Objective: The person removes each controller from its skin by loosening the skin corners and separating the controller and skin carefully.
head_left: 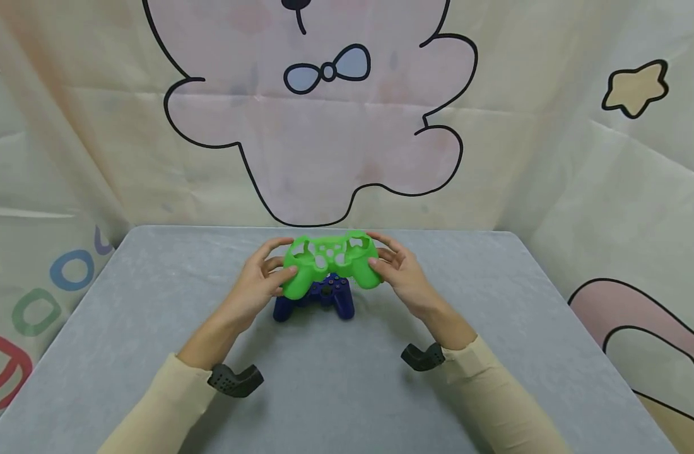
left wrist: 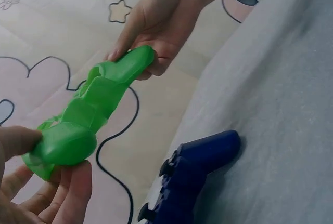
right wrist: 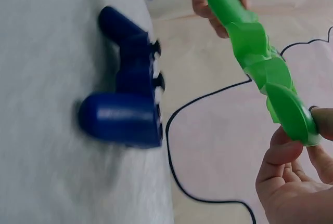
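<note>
A bright green silicone controller cover (head_left: pixel 330 253), with cut-outs for sticks and buttons, is held up between both hands above the table. My left hand (head_left: pixel 256 280) pinches its left grip end, thumb on the near side and fingers behind. On the other end my right hand (head_left: pixel 400 274) does the same. Beneath the cover a dark blue game controller (head_left: pixel 338 296) lies on the table, its upper part hidden by the cover in the head view. Both wrist views show a gap between the cover (left wrist: pixel 104 96) and the controller (right wrist: pixel 125 107).
A grey cloth covers the table (head_left: pixel 335 391). Behind and beside it hangs a pale curtain (head_left: pixel 529 157) printed with cartoon outlines. Each wrist carries a black camera mount (head_left: pixel 236 381), close above the tabletop.
</note>
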### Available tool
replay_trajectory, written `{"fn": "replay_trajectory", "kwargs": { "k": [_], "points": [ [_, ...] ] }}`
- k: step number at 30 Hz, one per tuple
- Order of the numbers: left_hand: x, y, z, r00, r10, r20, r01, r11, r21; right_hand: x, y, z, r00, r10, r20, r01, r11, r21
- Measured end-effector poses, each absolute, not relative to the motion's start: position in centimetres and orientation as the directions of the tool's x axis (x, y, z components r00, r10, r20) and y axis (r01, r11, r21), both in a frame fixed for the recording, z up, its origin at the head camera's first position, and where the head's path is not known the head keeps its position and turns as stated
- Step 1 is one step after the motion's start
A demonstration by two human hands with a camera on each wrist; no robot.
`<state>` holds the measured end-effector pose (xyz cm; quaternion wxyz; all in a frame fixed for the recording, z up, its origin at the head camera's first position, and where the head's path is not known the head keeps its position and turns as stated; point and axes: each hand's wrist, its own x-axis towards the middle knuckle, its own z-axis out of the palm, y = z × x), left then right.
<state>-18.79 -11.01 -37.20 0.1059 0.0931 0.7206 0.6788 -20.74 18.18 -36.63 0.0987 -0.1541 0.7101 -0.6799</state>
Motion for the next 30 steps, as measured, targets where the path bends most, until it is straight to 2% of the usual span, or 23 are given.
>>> {"fn": "replay_trajectory", "kwargs": {
  "k": [10, 30],
  "points": [
    [-19.5, -5.9, -37.7, -0.952, 0.300, -0.052, -0.032, 0.071, 0.997, -20.7, 23.9, -37.8, -0.938, -0.345, 0.013, -0.046, 0.088, -0.995],
    [-22.2, 5.5, -39.5, -0.934, 0.294, -0.202, -0.198, 0.044, 0.979, -21.6, 32.9, -39.0, -0.983, -0.148, -0.105, 0.059, 0.288, -0.956]
  ]
}}
